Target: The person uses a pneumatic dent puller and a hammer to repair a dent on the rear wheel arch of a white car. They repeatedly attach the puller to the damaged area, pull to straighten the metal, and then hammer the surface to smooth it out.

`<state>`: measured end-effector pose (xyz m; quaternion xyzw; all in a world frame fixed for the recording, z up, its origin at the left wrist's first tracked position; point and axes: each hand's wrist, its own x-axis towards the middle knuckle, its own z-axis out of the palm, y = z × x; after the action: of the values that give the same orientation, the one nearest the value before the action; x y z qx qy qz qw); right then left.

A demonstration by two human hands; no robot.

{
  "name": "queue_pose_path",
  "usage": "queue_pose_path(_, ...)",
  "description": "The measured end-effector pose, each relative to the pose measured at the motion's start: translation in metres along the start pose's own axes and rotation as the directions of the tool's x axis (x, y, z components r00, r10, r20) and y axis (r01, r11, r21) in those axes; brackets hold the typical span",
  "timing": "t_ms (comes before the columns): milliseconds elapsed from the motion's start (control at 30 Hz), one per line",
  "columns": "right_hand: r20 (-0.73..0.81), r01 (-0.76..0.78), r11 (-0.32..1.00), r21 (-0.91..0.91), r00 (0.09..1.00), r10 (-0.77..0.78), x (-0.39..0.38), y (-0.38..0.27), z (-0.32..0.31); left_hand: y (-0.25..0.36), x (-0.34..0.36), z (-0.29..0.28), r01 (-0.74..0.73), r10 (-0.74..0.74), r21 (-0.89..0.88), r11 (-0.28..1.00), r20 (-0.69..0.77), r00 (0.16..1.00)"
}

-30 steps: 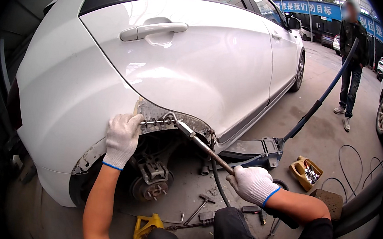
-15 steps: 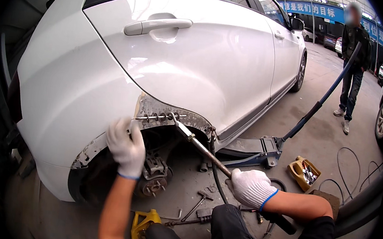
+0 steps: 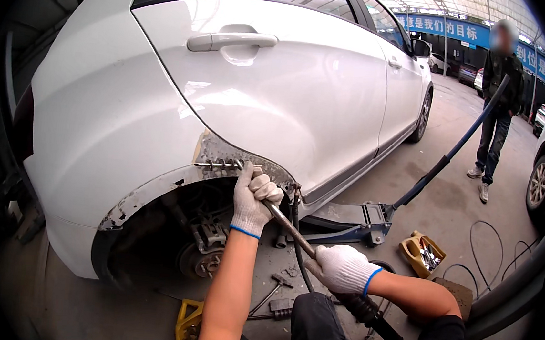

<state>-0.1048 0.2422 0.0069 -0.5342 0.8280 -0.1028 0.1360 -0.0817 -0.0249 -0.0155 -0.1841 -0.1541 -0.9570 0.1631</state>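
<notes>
A white car's rear wheel arch (image 3: 257,157) has a bare, scraped metal patch along its edge. A thin metal rod threaded through several pull rings (image 3: 216,164) lies against this patch. From the rod a long steel slide hammer (image 3: 294,229) slants down toward me to a black grip. Close to its hook end, my left hand (image 3: 256,198), in a white knit glove, is wrapped round the shaft and hides the hook. My right hand (image 3: 343,268), gloved too, is closed round the hammer farther down, above the black grip.
The brake hub (image 3: 203,259) is exposed inside the arch. A blue floor jack (image 3: 372,221) stands beside the sill. Yellow tool containers (image 3: 423,253) and loose tools (image 3: 274,293) lie on the floor, with cables (image 3: 502,251) at the right. A person (image 3: 500,106) stands near the jack handle.
My left hand has moved right from beside the ringed rod and closed round the upper shaft of the slide hammer. My right hand keeps its hold, slightly lower and to the left.
</notes>
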Motion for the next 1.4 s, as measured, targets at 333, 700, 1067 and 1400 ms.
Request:
queue_pose_path(333,0.136,-0.035,0.937,0.347,0.991,-0.013,0.003,0.004,0.005,0.006,-0.004,0.039,0.035,0.159,0.342,0.939,-0.524,0.837)
queue_pose_path(700,0.211,-0.047,0.667,0.744,0.963,-0.167,0.010,0.025,0.022,-0.027,-0.017,0.013,-0.132,0.174,0.159,0.978,-0.287,0.942)
queue_pose_path(1067,0.224,-0.075,0.587,0.806,0.957,-0.186,0.010,0.026,0.027,-0.026,-0.044,0.007,-0.101,0.141,0.286,0.953,-0.124,0.982)
queue_pose_path(1400,0.257,-0.128,0.501,0.856,0.946,-0.197,0.012,0.029,0.039,-0.012,-0.012,-0.013,-0.109,0.113,0.129,0.986,-0.020,0.993)
